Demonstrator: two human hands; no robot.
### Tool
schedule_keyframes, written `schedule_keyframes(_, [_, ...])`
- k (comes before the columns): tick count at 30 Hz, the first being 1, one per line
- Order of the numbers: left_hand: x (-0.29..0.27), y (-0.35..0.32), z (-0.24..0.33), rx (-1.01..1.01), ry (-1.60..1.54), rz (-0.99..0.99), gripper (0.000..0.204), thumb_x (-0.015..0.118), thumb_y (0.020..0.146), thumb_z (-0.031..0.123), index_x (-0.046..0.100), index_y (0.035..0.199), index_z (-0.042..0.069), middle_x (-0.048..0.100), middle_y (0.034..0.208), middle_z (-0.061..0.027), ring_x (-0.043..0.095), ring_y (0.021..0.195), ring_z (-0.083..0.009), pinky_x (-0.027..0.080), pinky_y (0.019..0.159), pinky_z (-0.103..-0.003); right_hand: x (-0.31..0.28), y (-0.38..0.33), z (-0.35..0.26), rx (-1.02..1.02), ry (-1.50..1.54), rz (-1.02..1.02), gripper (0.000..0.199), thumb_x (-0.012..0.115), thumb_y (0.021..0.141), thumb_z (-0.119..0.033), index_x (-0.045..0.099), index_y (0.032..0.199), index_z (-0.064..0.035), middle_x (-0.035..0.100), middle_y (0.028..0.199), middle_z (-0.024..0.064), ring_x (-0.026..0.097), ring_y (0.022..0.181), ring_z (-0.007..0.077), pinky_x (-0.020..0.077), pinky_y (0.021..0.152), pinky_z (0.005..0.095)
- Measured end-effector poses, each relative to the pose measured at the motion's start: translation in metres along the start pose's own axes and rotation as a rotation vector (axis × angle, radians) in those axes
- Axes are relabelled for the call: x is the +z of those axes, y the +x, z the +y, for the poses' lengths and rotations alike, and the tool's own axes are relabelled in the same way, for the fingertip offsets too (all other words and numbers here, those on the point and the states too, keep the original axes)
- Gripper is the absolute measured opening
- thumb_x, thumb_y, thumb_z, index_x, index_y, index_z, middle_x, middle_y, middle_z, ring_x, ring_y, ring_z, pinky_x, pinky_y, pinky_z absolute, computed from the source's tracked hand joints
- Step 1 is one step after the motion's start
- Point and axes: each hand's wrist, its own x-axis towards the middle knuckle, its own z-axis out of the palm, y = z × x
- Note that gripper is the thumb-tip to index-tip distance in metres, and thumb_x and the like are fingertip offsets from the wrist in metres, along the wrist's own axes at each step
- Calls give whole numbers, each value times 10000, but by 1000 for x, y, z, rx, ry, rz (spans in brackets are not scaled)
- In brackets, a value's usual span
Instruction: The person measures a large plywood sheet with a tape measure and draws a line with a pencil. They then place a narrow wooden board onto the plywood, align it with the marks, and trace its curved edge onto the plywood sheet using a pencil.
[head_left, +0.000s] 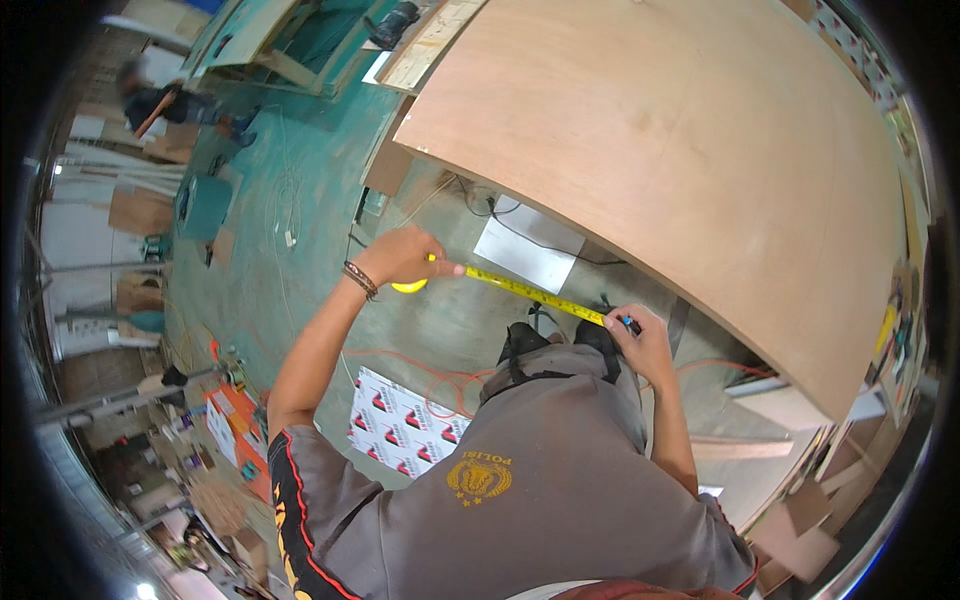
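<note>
A yellow tape measure is stretched between my hands in front of my body, its blade (pixel 535 294) running at a slant from left to right. My left hand (pixel 402 256) is closed around the yellow case (pixel 409 287), which shows partly below the fingers, with the thumb along the blade. At the other end, my right hand (pixel 643 342) pinches the blade between thumb and fingers. A small dark item with a blue tip (pixel 630 325), perhaps a pen or marker, also sticks out from these fingers. The blade hangs in the air, apart from the wooden panel.
A large plywood-topped table (pixel 640 110) stands ahead and to the right. White sheets (pixel 528 245) and a printed board (pixel 400 425) lie on the floor, with an orange hose (pixel 450 385) and dark cables nearby. Another person (pixel 165 105) is at the far left, near a green bin (pixel 204 207).
</note>
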Motion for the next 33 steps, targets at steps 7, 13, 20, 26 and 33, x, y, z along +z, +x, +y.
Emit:
schedule_keyframes(7, [-100,88,-68,138,283,5,610,661,918,676,803,820,90,717,741,-170,714,759,-379,566,702,-478,55,67,-29,97,-13,4,190,742,950,-231,747,998,-47,733,949,140,680,850,318,521,761,389])
schedule_keyframes(13, [-170,156,-121,232,356,-46,600,665,929,668,812,817,97,704,715,-158,698,716,-370,550,661,-461,100,144,-59,230,63,-23,232,745,946,-262,759,988,-34,744,939,152,697,863,344,529,777,407])
schedule_keyframes(20, [-233,248,-176,370,398,-163,606,656,942,661,803,783,95,693,695,-140,692,724,-354,547,674,-452,150,206,-79,231,142,126,224,755,936,-237,763,970,-16,746,928,164,710,870,349,530,787,407])
schedule_keyframes(26, [-257,346,-202,616,439,-298,513,679,946,598,814,835,116,739,789,-106,714,786,-324,555,713,-448,207,234,-110,462,315,332,200,777,927,-216,777,951,-18,747,833,128,686,767,206,514,737,347])
schedule_keyframes(33, [-282,419,-199,937,766,-322,594,654,925,661,791,804,96,687,723,-150,690,767,-366,536,694,-485,337,282,-182,757,504,746,191,814,911,-201,774,930,-15,717,782,24,605,730,95,488,685,283])
